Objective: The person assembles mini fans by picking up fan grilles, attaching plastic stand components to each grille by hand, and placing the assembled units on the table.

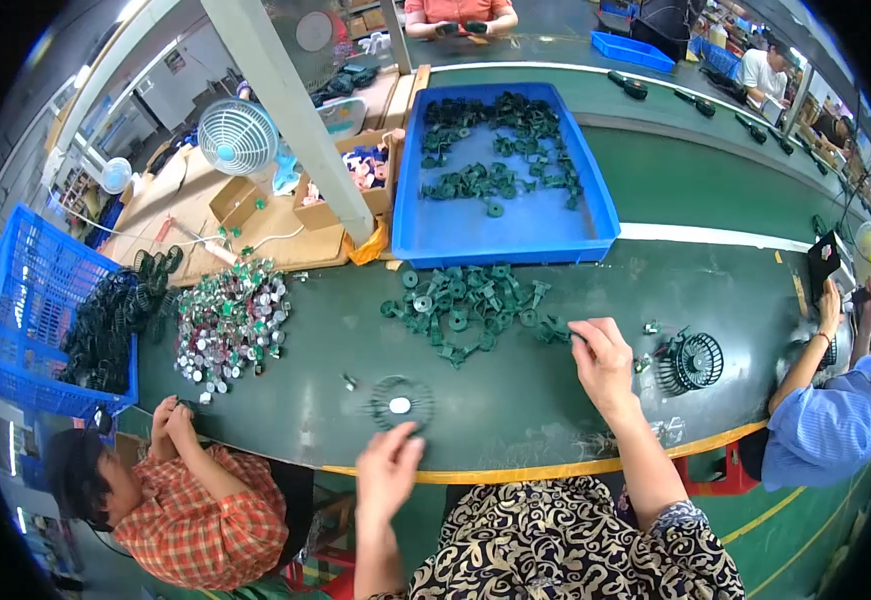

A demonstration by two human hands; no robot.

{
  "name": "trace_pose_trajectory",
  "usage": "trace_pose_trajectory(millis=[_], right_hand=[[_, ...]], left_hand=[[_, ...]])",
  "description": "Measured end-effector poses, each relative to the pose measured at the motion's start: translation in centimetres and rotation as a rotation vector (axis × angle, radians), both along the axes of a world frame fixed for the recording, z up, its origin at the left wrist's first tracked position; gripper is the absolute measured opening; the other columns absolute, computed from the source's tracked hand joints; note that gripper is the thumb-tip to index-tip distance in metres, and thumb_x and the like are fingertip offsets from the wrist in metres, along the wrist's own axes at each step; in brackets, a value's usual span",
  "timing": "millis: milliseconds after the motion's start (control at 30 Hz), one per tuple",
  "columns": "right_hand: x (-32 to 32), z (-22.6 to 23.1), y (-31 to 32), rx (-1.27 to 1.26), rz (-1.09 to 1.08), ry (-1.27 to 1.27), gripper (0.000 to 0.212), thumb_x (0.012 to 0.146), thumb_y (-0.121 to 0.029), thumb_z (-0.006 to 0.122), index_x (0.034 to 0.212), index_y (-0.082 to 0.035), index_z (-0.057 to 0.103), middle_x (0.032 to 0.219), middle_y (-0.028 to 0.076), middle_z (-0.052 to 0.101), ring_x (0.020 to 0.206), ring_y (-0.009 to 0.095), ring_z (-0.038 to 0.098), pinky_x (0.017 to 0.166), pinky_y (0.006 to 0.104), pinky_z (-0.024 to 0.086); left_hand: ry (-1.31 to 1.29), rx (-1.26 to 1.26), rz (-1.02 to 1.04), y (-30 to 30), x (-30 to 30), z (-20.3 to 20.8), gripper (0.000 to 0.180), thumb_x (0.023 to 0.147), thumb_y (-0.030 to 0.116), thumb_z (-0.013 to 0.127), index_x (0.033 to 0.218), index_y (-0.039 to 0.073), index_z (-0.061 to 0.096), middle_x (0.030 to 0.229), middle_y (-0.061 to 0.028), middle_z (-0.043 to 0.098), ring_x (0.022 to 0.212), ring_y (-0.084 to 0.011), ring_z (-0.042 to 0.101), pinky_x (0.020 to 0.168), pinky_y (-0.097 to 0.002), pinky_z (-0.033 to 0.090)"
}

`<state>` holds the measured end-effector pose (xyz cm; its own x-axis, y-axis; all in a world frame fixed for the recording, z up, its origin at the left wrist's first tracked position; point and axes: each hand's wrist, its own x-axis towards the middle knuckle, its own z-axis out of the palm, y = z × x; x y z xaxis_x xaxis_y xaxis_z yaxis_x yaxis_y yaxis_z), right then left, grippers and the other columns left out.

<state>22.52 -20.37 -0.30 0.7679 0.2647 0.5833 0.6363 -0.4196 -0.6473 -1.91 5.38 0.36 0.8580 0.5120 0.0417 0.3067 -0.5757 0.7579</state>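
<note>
My left hand (387, 468) is at the table's near edge, fingers curled at the lower rim of a round dark green fan grille (419, 405) with a white centre. Some of its fingertips are hard to make out. To the right, my right hand (603, 365) pinches a small dark green plastic part (555, 329) at the right edge of a loose pile of green plastic parts (460, 305). A small metal-and-green piece (349, 381) lies left of the grille.
Behind the pile stands a blue tray (500, 245) with more green parts. Left are a heap of small silvery pieces (230, 325) and a blue crate (40, 310) of dark grilles. Right lies a cage-like grille (698, 361). Co-workers (190, 520) (825, 400) sit on both sides.
</note>
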Motion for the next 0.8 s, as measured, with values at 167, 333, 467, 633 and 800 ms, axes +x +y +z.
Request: trace_pose_trajectory(millis=[167, 333, 467, 633, 800], right_hand=[[-0.2, -0.1, -1.3, -0.004, -0.045, -0.166, 0.021, 0.086, 0.007, 0.072, 0.104, -0.004, 0.072, 0.096, 0.009, 0.066, 0.063, 0.015, 0.061, 0.056, 0.028, 0.048], [2.8, -2.2, -2.1, 0.327, -0.081, 0.684, 0.024, 0.093, -0.003, 0.07, 0.116, 0.002, 0.071, 0.085, 0.004, 0.068, 0.06, 0.008, 0.057, 0.049, 0.0241, 0.044], [3.1, -0.1, -2.3, 0.389, -0.007, 0.918, 0.031, 0.093, -0.008, 0.07, 0.121, 0.005, 0.068, 0.082, 0.001, 0.067, 0.06, 0.005, 0.053, 0.047, 0.0225, 0.04], [3.0, 0.8, -2.3, 0.573, 0.125, 1.027, 0.028, 0.093, -0.008, 0.071, 0.118, 0.004, 0.07, 0.079, -0.002, 0.066, 0.059, 0.004, 0.051, 0.048, 0.0211, 0.038], [1.5, -0.9, -2.6, 0.43, -0.014, 0.791, 0.022, 0.094, -0.01, 0.071, 0.115, -0.003, 0.074, 0.075, -0.006, 0.063, 0.06, 0.002, 0.05, 0.05, 0.0212, 0.037]], left_hand=[[0.073, -0.233, -0.319, -6.1, 1.7, 0.6, 0.049, 0.093, 0.015, 0.076, 0.138, 0.005, 0.06, 0.093, -0.0062, 0.069, 0.066, -0.0101, 0.058, 0.061, -0.0273, 0.05], [0.098, -0.237, -0.416, -7.8, 2.4, 0.2, 0.054, 0.094, 0.014, 0.075, 0.143, 0.004, 0.055, 0.095, -0.0066, 0.071, 0.065, -0.0102, 0.06, 0.06, -0.0279, 0.05], [0.099, -0.249, -0.397, -8.4, 2.4, 0.1, 0.055, 0.094, 0.014, 0.074, 0.144, 0.003, 0.053, 0.094, -0.0067, 0.072, 0.065, -0.0108, 0.061, 0.062, -0.0285, 0.052], [0.083, -0.303, -0.44, -9.3, 2.5, -0.1, 0.058, 0.095, 0.013, 0.074, 0.146, 0.004, 0.05, 0.093, -0.0073, 0.072, 0.067, -0.0119, 0.062, 0.063, -0.0291, 0.053], [-0.007, -0.339, -0.339, -8.6, 2.3, -0.3, 0.047, 0.091, 0.006, 0.078, 0.135, 0.004, 0.062, 0.085, -0.0022, 0.071, 0.064, -0.0056, 0.058, 0.06, -0.0244, 0.05]])
